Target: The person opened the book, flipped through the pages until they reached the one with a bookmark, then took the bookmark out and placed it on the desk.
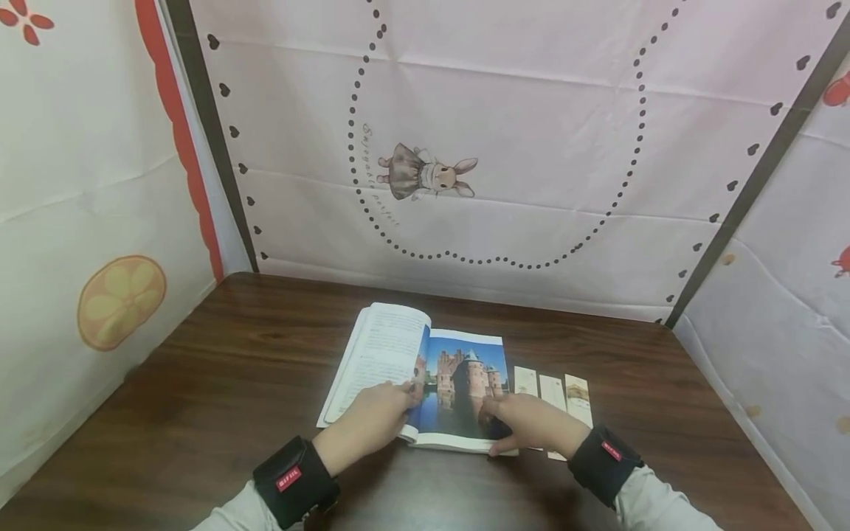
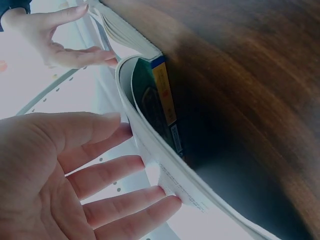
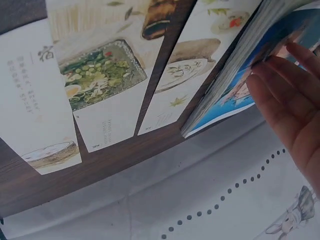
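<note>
An open book (image 1: 378, 354) lies on the table, a photo of a castle by water (image 1: 465, 391) filling its right page. My left hand (image 1: 375, 417) rests on the text page beside the fold; in the left wrist view its fingers (image 2: 135, 217) extend loosely against the pages. Over the lower right corner of the photo page is my right hand (image 1: 531, 424), fingertips on the page and thumb at the bottom edge. The left wrist view shows the book's yellow and blue spine (image 2: 165, 92) under curved pages.
Three illustrated paper cards, among them a right-hand card (image 1: 578, 398), lie right of the book, partly under my right hand. A food picture shows on the middle card (image 3: 105, 75). Behind the brown wooden table (image 1: 219, 398) hangs a printed cloth (image 1: 531, 169); more cloth borders both sides.
</note>
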Demonstrator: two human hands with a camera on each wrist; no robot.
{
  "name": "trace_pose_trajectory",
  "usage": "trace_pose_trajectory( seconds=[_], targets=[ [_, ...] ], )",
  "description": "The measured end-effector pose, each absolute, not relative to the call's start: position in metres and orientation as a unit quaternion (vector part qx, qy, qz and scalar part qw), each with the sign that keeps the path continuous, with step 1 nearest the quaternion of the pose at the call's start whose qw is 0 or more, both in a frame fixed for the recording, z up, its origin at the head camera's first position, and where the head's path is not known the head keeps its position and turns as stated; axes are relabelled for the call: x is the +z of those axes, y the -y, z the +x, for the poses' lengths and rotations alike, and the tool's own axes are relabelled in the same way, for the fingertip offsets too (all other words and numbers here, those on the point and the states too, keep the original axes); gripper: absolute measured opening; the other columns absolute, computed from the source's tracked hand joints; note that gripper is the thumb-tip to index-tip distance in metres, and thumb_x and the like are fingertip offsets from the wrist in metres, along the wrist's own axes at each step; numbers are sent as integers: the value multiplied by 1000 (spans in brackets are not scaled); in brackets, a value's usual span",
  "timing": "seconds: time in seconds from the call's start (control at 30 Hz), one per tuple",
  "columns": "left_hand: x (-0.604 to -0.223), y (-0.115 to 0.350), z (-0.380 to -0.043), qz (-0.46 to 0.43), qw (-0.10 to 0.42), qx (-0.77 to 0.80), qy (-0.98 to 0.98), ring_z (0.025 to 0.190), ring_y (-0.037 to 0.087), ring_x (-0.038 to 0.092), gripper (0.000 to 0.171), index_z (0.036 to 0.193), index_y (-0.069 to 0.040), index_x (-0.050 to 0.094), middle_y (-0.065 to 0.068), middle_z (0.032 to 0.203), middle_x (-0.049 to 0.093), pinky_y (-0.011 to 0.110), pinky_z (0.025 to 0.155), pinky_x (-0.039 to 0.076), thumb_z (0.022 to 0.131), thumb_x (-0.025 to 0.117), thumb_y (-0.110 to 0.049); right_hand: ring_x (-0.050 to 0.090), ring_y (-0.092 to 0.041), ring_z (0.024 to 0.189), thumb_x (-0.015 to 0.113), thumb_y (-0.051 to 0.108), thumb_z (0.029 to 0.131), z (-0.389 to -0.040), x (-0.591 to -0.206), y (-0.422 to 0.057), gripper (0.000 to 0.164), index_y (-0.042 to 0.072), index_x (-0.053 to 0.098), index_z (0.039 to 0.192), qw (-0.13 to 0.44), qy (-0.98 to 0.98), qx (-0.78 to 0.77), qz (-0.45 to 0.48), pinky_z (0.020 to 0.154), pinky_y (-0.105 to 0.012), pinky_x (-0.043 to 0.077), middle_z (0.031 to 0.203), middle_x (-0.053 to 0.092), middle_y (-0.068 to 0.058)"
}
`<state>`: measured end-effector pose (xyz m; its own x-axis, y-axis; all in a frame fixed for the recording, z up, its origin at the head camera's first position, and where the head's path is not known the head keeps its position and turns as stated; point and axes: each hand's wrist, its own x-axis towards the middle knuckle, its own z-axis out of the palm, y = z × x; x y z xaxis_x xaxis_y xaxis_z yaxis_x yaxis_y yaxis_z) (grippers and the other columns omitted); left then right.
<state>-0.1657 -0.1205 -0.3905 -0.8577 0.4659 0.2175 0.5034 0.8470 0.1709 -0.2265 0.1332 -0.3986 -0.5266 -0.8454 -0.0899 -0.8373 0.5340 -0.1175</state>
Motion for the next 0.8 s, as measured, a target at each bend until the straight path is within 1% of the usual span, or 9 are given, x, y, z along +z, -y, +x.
trace_pose_trajectory(
  seconds=[0.1,0.17,0.23,0.3,0.33,0.4,0.5,0.63,0.8],
  targets=[
    [-391,121,-165,-252,74,-114,958,95,29,60,34,105,-4,66,18,111,65,45,77,55,73,69,-15,59,-10,78,69,34,75,-227,-398,-135,36,10,62,101,75,-867,-37,-491,67,-31,55,92,67,-2],
    [-391,121,-165,-248,65,-118,959,95,29,60,37,104,-5,66,18,112,65,44,77,55,71,71,-20,59,-7,72,67,26,77,-226,-397,-136,24,10,64,96,67,-862,-36,-501,63,-27,55,87,69,-2],
    [-391,121,-165,-244,59,-120,960,94,29,60,40,104,-4,66,18,112,65,44,76,55,70,72,-24,58,-4,65,65,16,79,-224,-396,-135,12,10,66,89,33,-854,-25,-519,58,-23,54,80,70,-1],
    [-391,120,-166,-240,58,-121,961,91,30,60,44,107,-3,64,18,111,65,44,74,55,71,72,-27,53,-1,56,63,10,78,-223,-395,-133,3,11,66,79,-23,-842,-3,-539,53,-19,51,70,69,1],
    [-390,120,-166,-237,56,-119,963,91,30,60,48,109,-2,63,18,111,65,44,74,55,71,72,-29,48,0,51,63,8,77,-223,-393,-131,6,12,66,74,-57,-836,8,-546,49,-18,48,64,66,2],
    [-390,119,-167,-229,51,-106,966,90,31,59,56,113,-1,60,18,111,64,44,72,55,70,72,-35,41,-1,47,64,8,77,-222,-390,-128,10,13,64,68,-121,-827,30,-548,47,-18,46,56,62,5],
    [-393,115,-168,-217,46,-79,972,86,30,58,69,117,0,57,17,108,65,43,67,55,68,70,-47,40,-3,49,68,13,75,-221,-384,-125,12,15,61,65,-178,-824,40,-536,50,-22,45,52,57,7],
    [-398,107,-170,-198,53,-57,977,73,27,56,84,119,3,53,16,100,65,38,56,52,63,68,-59,53,-5,62,71,17,71,-219,-373,-123,6,16,66,74,-220,-817,38,-531,61,-25,49,63,65,7],
    [-399,97,-169,-187,84,-14,979,64,28,57,90,109,7,58,15,88,67,36,49,51,60,63,-68,59,-9,83,72,12,69,-212,-360,-115,24,16,69,92,-277,-795,62,-536,72,-27,50,85,71,6]
  ],
)
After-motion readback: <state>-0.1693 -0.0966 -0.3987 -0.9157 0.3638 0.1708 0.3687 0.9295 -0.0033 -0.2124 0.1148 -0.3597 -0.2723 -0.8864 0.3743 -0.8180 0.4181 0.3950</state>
